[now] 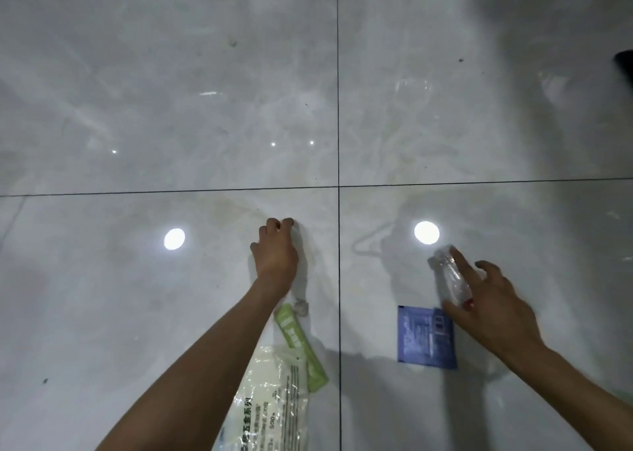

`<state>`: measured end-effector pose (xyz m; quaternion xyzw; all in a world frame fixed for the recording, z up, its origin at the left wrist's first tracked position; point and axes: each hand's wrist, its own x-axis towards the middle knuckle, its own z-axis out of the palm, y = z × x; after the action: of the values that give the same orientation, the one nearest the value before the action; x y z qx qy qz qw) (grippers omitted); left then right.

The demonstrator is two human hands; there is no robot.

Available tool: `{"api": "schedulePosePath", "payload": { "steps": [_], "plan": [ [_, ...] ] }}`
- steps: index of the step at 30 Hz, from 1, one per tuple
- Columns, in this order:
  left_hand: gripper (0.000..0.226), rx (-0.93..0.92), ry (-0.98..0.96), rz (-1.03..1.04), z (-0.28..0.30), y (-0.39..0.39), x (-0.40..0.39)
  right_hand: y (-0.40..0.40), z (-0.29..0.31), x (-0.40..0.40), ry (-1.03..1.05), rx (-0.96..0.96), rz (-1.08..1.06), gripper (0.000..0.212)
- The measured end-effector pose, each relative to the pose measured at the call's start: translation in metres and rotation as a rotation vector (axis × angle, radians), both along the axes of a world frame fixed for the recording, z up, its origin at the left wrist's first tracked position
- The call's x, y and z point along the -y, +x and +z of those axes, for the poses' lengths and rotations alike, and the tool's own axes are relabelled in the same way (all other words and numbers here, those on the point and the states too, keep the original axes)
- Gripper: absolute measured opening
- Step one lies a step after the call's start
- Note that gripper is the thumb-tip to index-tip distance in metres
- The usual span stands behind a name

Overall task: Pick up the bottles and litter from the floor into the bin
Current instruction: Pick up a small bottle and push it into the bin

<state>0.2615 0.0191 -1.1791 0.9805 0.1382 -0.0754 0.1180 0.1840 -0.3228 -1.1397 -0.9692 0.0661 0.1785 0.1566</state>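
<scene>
Head view, looking straight down at a glossy pale tiled floor (171, 108) with dark grout lines crossing near the middle and two bright ceiling lights mirrored in the tiles. The left hand (275, 250) reaches out low over the floor just left of the vertical grout line, fingers (279, 224) curled tight at the tips; whether they pinch anything there I cannot tell, the grip is hidden under the knuckles. Below that forearm lies a green wrapper (301, 344) with a small crumpled grey scrap (301, 307) at its upper end, and its lower part rests on a clear plastic packet (270, 402) with printed text, running off the bottom edge. Over on the right tile, the right hand (493, 305) holds a clear plastic bottle (450, 276), blurred, thumb underneath and forefinger laid along its side, the other fingers spread loosely wide. The bottle's red end sits by the thumb. Just beside and under that hand, a blue sachet (424, 337) lies flat on the floor. A dark shape (625, 68) shows at the right edge; too cut off to identify.
</scene>
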Motion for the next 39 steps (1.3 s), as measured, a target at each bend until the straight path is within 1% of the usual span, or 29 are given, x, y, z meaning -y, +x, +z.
{"api": "schedulePosePath", "payload": {
  "steps": [5, 10, 14, 18, 20, 23, 26, 30, 33, 37, 38, 39],
  "plan": [
    [0.062, 0.101, -0.047, -0.035, -0.01, -0.005, 0.002, 0.001, -0.008, 0.004, 0.002, 0.026, -0.033, 0.092],
    [0.054, 0.155, -0.096, -0.072, -0.013, -0.005, -0.002, 0.002, -0.011, 0.007, 0.0, 0.053, -0.033, 0.091],
    [0.05, 0.153, -0.14, -0.085, -0.011, -0.003, -0.005, 0.002, -0.01, 0.005, 0.004, 0.069, -0.03, 0.09],
    [0.042, 0.19, -0.191, -0.09, -0.013, -0.001, -0.005, 0.003, -0.012, 0.004, -0.02, 0.066, -0.018, 0.091],
    [0.041, 0.215, -0.269, -0.031, -0.009, 0.0, -0.001, 0.003, -0.012, 0.005, -0.033, 0.056, -0.014, 0.091],
    [0.038, 0.219, -0.41, 0.136, 0.003, 0.004, 0.006, 0.007, -0.008, 0.002, -0.062, 0.003, -0.018, 0.09],
    [0.032, 0.216, -0.448, 0.239, 0.013, 0.007, 0.008, 0.017, 0.0, -0.008, -0.057, -0.016, -0.025, 0.088],
    [0.037, 0.16, -0.457, 0.22, 0.055, -0.001, 0.019, 0.025, 0.038, -0.027, -0.032, -0.051, -0.064, 0.088],
    [0.037, 0.123, -0.507, 0.207, 0.104, -0.013, 0.026, 0.02, 0.09, -0.046, -0.007, -0.089, -0.074, 0.087],
    [0.02, 0.098, -0.632, 0.229, 0.205, -0.019, 0.036, 0.016, 0.182, -0.066, 0.039, -0.116, -0.073, 0.085],
    [0.016, 0.097, -0.697, 0.27, 0.23, -0.019, 0.04, 0.014, 0.204, -0.069, 0.061, -0.111, -0.07, 0.085],
    [0.014, 0.094, -0.803, 0.353, 0.262, -0.017, 0.042, 0.013, 0.23, -0.073, 0.083, -0.101, -0.074, 0.085]
  ]
}}
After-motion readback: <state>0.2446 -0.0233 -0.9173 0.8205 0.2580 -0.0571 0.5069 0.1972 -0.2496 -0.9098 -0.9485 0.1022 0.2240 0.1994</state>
